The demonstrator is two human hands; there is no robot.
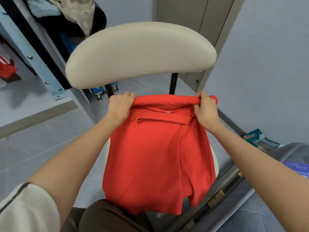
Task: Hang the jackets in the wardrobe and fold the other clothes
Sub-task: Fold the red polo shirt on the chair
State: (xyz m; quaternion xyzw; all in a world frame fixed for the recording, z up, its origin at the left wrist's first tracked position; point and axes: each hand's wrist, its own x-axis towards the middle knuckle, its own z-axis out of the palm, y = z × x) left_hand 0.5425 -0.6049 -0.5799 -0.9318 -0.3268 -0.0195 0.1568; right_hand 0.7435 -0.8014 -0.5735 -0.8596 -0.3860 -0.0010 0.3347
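Observation:
A red shirt (155, 156) lies spread over the seat of a chair, its near edge hanging off the front toward my legs. My left hand (121, 102) grips the shirt's far left corner. At the far right corner, my right hand (206, 108) pinches the rolled top edge. Both hands hold that far edge slightly lifted, just under the cream padded chair backrest (140, 52). A white printed label shows inside the collar area.
An open wardrobe (50, 47) stands at the left with dark and light blue garments hanging and a blue suitcase below. Grey closed wardrobe doors (192, 22) are behind the chair. A bed with blue-grey bedding (267, 206) lies at the right, with bags beside it.

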